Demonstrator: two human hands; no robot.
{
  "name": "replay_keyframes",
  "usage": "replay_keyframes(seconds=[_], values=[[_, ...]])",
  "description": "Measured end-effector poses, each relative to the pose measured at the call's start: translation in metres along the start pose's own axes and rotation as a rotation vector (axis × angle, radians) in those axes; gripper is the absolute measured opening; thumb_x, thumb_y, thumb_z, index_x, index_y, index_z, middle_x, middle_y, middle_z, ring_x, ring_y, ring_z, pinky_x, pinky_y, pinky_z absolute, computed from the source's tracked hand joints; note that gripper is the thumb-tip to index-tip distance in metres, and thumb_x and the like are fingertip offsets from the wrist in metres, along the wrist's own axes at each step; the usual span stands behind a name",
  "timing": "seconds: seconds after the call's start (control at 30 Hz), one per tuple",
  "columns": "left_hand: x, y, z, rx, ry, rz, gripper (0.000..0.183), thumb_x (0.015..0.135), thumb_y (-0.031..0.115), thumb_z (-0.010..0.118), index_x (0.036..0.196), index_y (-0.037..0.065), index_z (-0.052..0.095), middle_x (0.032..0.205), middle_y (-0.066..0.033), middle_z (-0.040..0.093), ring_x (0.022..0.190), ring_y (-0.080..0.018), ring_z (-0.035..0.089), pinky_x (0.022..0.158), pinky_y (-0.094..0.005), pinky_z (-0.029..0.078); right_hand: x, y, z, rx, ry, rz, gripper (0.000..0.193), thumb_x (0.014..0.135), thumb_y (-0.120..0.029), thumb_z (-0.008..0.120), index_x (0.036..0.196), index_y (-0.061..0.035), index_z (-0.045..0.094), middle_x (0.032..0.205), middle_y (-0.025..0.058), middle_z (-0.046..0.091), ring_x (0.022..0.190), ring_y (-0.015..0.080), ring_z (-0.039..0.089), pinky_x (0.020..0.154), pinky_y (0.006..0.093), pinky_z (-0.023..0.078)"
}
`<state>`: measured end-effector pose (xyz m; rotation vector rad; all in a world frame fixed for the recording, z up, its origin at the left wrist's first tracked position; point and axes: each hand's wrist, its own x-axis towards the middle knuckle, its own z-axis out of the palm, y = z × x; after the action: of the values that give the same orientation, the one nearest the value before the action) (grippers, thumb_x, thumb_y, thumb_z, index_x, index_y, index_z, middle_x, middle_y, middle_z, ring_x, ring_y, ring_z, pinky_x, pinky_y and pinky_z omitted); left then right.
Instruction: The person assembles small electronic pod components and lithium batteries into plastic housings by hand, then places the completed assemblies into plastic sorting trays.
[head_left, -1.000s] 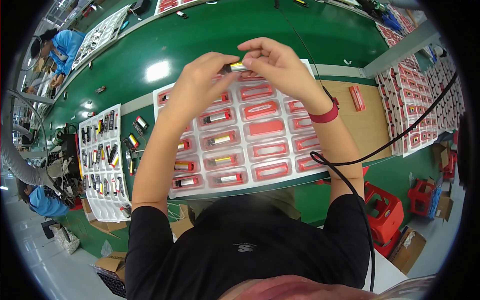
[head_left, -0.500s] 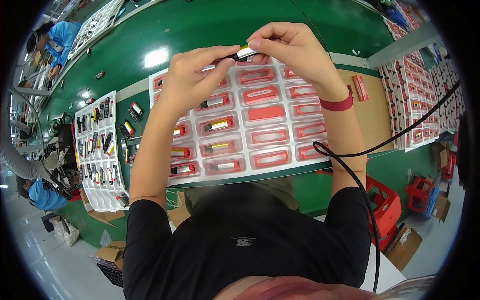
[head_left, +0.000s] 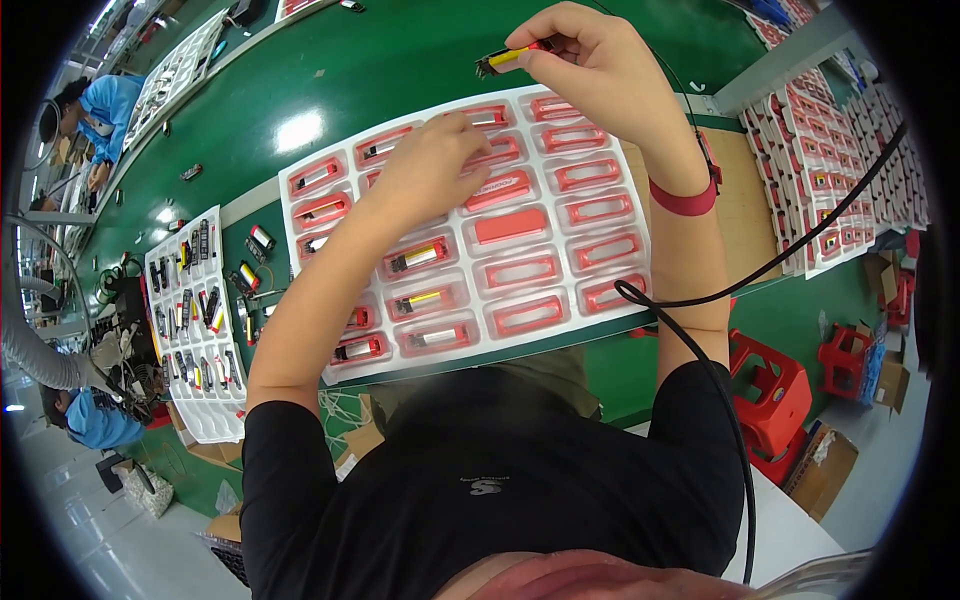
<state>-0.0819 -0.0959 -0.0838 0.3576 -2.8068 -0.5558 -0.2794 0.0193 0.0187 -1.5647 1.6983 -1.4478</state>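
The right hand [head_left: 608,80] grasps one yellow battery [head_left: 508,59] beyond one white tray [head_left: 560,245]; whether the left hand [head_left: 430,165] holds anything is unclear.

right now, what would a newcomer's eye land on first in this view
Probably the white tray of red pieces, mid-picture on the green bench. Then the right hand, pinching a slim yellow-and-black piece near the top, with the left hand over the tray. A red stool also stands out at right.
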Motion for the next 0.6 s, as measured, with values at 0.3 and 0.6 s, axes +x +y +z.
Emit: replay_keyframes(seconds=[0.3,0.6], values=[[-0.008,0.005,-0.044,-1.163,0.148,-0.303,0.031,0.101,0.013,0.060,0.130,0.005,0.059,0.121,-0.0062,0.065,0.112,-0.0191,0.064,0.094,-0.0371,0.054,0.001,0.010,0.008,0.488,-0.008,-0.003,0.021,0.093,-0.005,0.071,0.111,0.0063,0.069,0.100,0.0108,0.073,0.089,0.0166,0.073,0.081,0.0273,0.058],[-0.023,0.000,-0.055,-1.033,0.433,-0.125,0.039,0.090,-0.007,0.070,0.126,0.003,0.062,0.125,-0.0057,0.066,0.114,-0.0147,0.066,0.095,-0.0284,0.054,-0.013,-0.006,0.049,0.550,-0.030,0.100,0.021,0.093,-0.001,0.072,0.112,0.0059,0.068,0.103,0.0110,0.073,0.091,0.0148,0.072,0.082,0.0259,0.059]])
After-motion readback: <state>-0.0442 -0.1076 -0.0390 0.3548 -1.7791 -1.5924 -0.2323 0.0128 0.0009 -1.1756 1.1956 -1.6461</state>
